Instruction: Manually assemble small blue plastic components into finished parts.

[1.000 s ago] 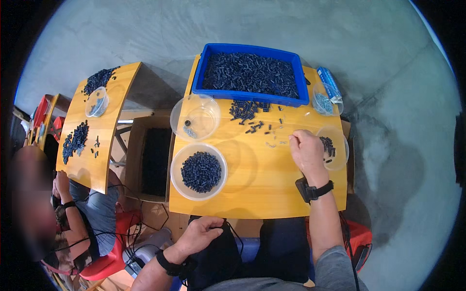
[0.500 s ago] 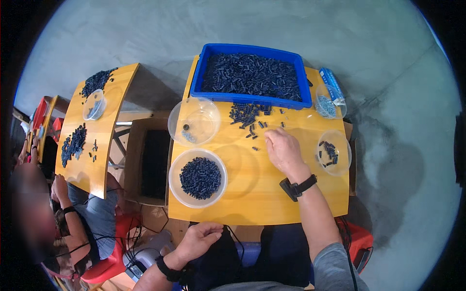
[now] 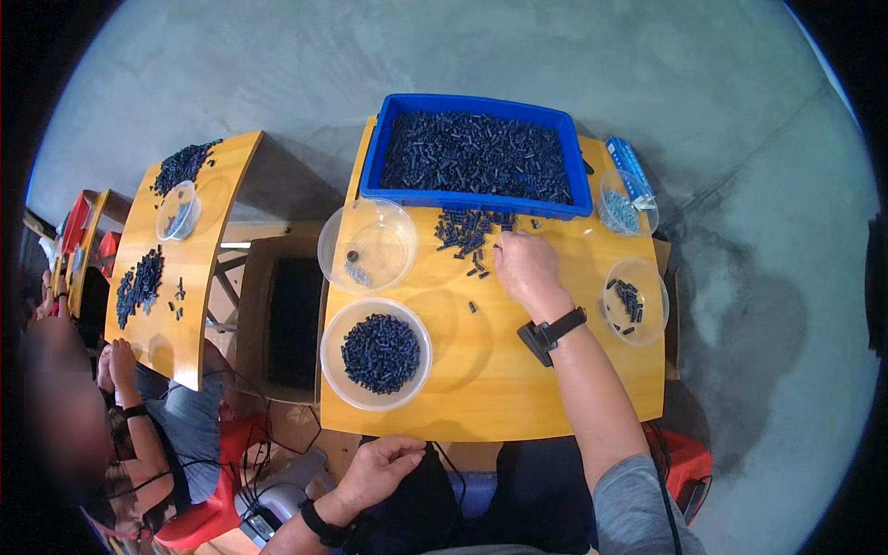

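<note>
My right hand (image 3: 531, 270) reaches over the yellow table at the near right edge of a loose pile of small black cylindrical pieces (image 3: 462, 228). Its fingers are bent and drawn together, and whatever is between the tips is hidden. One black piece (image 3: 473, 306) lies alone, nearer than the pile. Below the table's front edge, my left hand (image 3: 377, 474) hovers over my lap. Thumb and fingers are closed there, and anything they hold is too small to make out. A round clear tub of black pieces (image 3: 380, 353) stands at the table's front left.
A blue bin (image 3: 375, 171) full of black pieces stands at the back. Behind the full tub is a clear tub (image 3: 393, 242) with a few small items. To the right are a tub with some black pieces (image 3: 627, 301), a tub of pale-blue bits (image 3: 620, 213) and a blue box (image 3: 629, 166). A person (image 3: 190, 425) sits at the left table.
My right hand has moved left and away from me, to the pile's edge. The lone black piece lies nearer and farther left than before. My left hand stays nearly in place.
</note>
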Available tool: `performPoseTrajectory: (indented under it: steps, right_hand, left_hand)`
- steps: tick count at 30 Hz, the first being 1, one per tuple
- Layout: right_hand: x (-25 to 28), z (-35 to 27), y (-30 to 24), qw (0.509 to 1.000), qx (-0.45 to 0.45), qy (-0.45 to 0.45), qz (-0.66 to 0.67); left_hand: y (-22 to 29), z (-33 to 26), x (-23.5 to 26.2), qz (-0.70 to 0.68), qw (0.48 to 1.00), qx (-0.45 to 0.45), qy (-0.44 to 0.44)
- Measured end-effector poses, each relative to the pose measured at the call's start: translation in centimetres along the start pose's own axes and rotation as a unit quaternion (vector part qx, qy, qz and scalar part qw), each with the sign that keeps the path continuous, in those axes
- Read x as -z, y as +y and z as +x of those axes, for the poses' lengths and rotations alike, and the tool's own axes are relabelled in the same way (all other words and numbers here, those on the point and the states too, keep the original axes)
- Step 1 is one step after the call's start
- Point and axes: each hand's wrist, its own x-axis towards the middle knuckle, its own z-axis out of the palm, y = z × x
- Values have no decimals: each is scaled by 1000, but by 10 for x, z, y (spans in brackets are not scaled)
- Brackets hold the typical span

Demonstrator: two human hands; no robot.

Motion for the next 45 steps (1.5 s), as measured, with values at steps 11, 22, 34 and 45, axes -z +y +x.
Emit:
performPoseTrajectory:
  steps: [11, 22, 34, 45]
  right_hand:
    - [76, -43, 2, 988, -34, 142, 40]
    - [110, -81, 26, 980, -106, 155, 71]
    - [4, -41, -71, 982, 164, -70, 59]
    - [-2, -17, -36, 991, 115, -40, 54]
  left_hand:
    - [-10, 2, 1, -51, 999, 4, 6]
    - [-7, 4, -1, -56, 998, 32, 2]
    - [-6, 7, -1, -97, 994, 42, 10]
    - [-5, 6, 0, -132, 989, 59, 24]
